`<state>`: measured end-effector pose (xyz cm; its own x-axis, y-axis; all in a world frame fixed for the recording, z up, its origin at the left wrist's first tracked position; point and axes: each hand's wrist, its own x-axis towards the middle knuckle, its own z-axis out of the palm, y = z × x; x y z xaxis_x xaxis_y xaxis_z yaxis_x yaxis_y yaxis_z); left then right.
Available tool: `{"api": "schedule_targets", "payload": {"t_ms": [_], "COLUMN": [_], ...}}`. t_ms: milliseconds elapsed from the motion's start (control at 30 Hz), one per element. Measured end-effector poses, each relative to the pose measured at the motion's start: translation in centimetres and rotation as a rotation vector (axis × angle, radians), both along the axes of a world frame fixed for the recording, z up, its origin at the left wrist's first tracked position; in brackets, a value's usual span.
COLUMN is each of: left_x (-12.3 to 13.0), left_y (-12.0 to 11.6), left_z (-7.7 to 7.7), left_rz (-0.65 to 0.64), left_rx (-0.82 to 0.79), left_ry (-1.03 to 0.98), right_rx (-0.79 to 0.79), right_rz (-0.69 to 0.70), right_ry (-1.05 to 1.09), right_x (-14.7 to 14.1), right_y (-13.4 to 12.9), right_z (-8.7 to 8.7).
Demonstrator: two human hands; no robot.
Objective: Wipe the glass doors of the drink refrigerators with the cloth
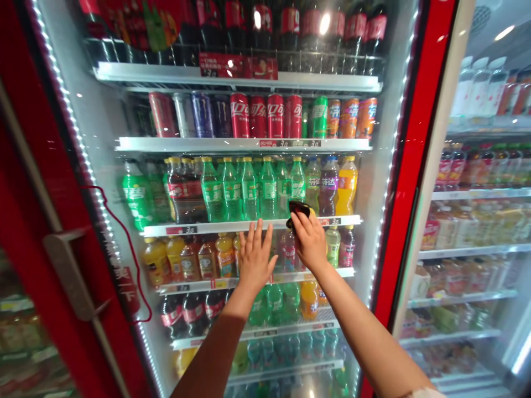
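My left hand (pixel 256 260) is open, fingers spread and pointing up, just below the front edge of the middle shelf (pixel 232 227). Whether its fingertips touch that edge I cannot tell. My right hand (pixel 309 239) is closed around a small, dark, glossy object (pixel 299 208) with a reddish tint, in front of the same shelf; its exact kind is unclear. Behind the hands stands a row of green soda bottles (pixel 269 188). To their right are a purple soda bottle (pixel 329 185) and an orange soda bottle (pixel 347 185).
Cans (pixel 239 115) line the shelf above, with dark cola bottles (pixel 261 25) higher up. Juice bottles (pixel 207 258) fill the shelf below. A red door frame with a handle (pixel 68 271) is at left, a red cord (pixel 124 226) hangs nearby, and another stocked cooler (pixel 477 194) stands at right.
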<state>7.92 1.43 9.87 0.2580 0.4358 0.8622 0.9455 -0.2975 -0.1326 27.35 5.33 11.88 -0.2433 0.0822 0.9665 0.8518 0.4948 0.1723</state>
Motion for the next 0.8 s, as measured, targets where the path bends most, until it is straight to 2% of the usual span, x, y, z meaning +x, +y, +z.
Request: {"api": "schedule_targets", "payload": {"t_ms": [100, 167, 233, 300, 367, 433, 500, 567, 633, 700, 800], "left_x": [-1.4, -2.5, -3.6, -4.4, -4.8, -5.0, -5.2, -5.5, -6.0, -6.5, -6.7], "left_y": [-0.1, -0.1, -0.1, -0.1, -0.1, -0.2, -0.2, 0.0, 0.3, 0.6, 1.2], "left_z": [0.2, 0.3, 0.5, 0.7, 0.9, 1.0, 1.0, 1.0, 0.9, 0.7, 0.3], "left_rz": [-0.007, -0.016, -0.027, -0.032, -0.033, -0.035, -0.046, -0.068, -0.096, -0.116, -0.129], "left_rx": [0.004, 0.011, 0.015, 0.013, 0.001, -0.016, -0.027, -0.027, -0.025, -0.018, 0.006], "left_ry": [-0.004, -0.009, -0.004, 0.005, 0.011, 0.011, 0.015, 0.025, 0.041, 0.058, 0.059], "right_rx": [0.022, 0.042, 0.074, 0.098, 0.099, 0.068, 0.018, -0.027, -0.041, -0.03, 0.002], "right_rz": [-0.01, -0.034, -0.056, -0.062, -0.069, -0.08, -0.082, -0.066, -0.059, -0.072, -0.097], "right_ry": [-0.134, -0.039, 0.143, 0.277, 0.318, 0.282, 0.152, -0.048, -0.16, -0.09, 0.152], "right_x": [2.3, 4.2, 4.8, 3.8, 1.4, -1.2, -2.8, -2.7, -1.3, 0.4, 0.7], "right_y": [-0.3, -0.1, 0.3, 0.8, 0.9, 0.6, 0.0, -0.6, -0.9, -0.8, -0.1], "right_z": [-2.1, -2.3, -1.4, 0.1, 1.3, 1.4, 0.3, -1.1, -2.1, -2.0, -0.3]}}
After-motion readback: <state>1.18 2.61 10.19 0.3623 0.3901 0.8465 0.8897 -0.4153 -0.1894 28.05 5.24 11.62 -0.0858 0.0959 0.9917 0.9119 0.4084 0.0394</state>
